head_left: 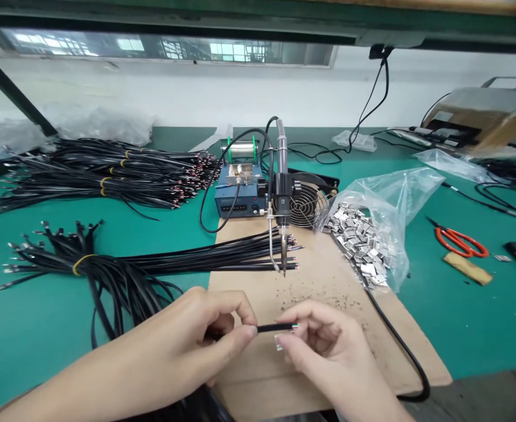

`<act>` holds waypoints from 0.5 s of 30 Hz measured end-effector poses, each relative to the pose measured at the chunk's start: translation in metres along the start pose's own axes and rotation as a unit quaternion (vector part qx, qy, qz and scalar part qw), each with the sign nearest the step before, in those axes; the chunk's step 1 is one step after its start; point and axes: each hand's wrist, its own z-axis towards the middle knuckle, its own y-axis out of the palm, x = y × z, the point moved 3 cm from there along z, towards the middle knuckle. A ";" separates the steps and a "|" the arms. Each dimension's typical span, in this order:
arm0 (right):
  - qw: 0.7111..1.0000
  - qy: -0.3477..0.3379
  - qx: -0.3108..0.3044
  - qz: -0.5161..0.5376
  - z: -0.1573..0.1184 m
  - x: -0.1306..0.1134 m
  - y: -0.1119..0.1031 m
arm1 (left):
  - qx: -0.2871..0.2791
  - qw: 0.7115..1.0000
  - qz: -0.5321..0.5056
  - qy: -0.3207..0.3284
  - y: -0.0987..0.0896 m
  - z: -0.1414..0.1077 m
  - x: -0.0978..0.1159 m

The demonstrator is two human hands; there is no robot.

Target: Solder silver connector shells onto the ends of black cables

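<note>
My left hand pinches a black cable between thumb and forefinger, its stripped end with small coloured wires pointing right. Close by, my right hand is closed on a small silver metal connector, held at the thumb tip just below the cable end. The cable and connector look apart. Above both hands a soldering iron hangs tip down in its stand. A bundle of black cables lies with its wire ends near that tip. Loose metal connectors spill from a clear plastic bag on the right.
A blue soldering station carries a solder spool behind the brown board. Beside it sits a round fan. Tied cable bundles lie back left. Orange-handled pliers and a yellow sponge lie right.
</note>
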 end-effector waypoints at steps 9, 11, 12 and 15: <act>1.000 -0.017 -0.017 -0.010 -0.008 -0.001 0.003 | 0.019 0.981 0.193 -0.005 0.002 -0.001 0.015; 0.999 -0.019 -0.031 0.007 -0.011 -0.001 0.000 | 0.026 0.981 0.192 0.017 0.009 -0.001 0.016; 0.999 -0.017 -0.033 0.021 -0.012 -0.001 -0.003 | 0.032 0.983 0.176 0.031 0.012 -0.002 0.016; 0.996 0.006 0.019 0.092 -0.014 -0.004 -0.023 | 0.077 0.989 0.110 0.065 0.014 -0.007 0.014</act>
